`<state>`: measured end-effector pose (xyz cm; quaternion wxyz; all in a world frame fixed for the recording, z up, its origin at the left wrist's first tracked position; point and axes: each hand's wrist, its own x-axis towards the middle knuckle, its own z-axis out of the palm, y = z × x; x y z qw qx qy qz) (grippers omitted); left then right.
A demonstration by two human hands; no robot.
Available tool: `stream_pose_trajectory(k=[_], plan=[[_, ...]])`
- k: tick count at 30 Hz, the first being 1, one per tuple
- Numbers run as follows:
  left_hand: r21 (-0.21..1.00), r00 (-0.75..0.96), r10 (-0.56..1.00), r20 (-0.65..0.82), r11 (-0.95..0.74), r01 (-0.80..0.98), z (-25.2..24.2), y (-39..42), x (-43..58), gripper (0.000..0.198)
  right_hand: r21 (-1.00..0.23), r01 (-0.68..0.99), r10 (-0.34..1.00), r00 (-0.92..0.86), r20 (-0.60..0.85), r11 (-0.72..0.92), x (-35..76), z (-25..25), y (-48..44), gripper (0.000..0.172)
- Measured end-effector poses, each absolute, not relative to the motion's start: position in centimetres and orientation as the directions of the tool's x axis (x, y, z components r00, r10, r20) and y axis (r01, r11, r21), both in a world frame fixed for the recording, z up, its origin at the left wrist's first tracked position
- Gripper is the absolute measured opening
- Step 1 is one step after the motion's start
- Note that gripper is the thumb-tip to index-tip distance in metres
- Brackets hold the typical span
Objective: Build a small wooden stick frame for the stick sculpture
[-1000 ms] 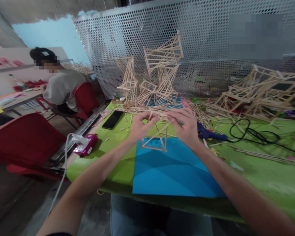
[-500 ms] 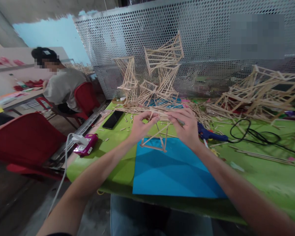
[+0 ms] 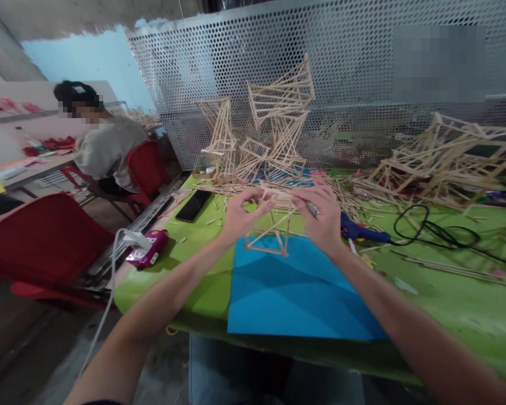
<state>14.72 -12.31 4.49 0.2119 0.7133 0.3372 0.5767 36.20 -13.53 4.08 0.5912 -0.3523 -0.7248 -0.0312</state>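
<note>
A small frame of thin wooden sticks point(image 3: 267, 250) stands over the blue sheet point(image 3: 295, 298), with crossed sticks rising from its square end. My left hand point(image 3: 241, 216) is closed, its thumb and forefinger pinching the upper left corner of that frame. On the other side, my right hand point(image 3: 322, 216) has its fingers curled at the upper right of the same frame; the fingertips are partly hidden. A small silvery object point(image 3: 314, 208) shows under the right hand's fingers, too little of it visible to name.
Behind my hands lie loose wooden sticks point(image 3: 341, 188) and taller stick structures point(image 3: 280, 107). A blue glue gun point(image 3: 365, 232) with a black cable lies right. Left are a black phone point(image 3: 194, 205) and a purple power strip point(image 3: 148, 249). A person point(image 3: 109, 146) sits far left.
The lower end of the stick frame has shifted slightly right and up. My right hand's fingers have curled in a little; the left hand has barely moved.
</note>
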Motion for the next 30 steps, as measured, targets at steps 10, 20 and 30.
stream_pose_trajectory(k=[10, 20, 30], plan=[[0.75, 0.005, 0.76, 0.65, -0.642, 0.162, 3.5, -9.6, 12.8, 0.045, -0.686, 0.329, 0.586, 0.36, 0.726, 0.649, 40.0, 2.9, -9.9, 0.034], [0.756, 0.187, 0.733, 0.654, -0.633, -0.167, -0.9, -8.8, 15.5, 0.07, -0.815, 0.03, 0.716, 0.459, 0.525, 0.579, 40.6, -0.4, -7.5, 0.042], [0.802, 0.172, 0.784, 0.597, -0.582, -0.132, -0.9, -8.8, 14.7, 0.054, -0.819, 0.036, 0.765, 0.336, 0.55, 0.573, 40.3, -0.2, -8.4, 0.033]])
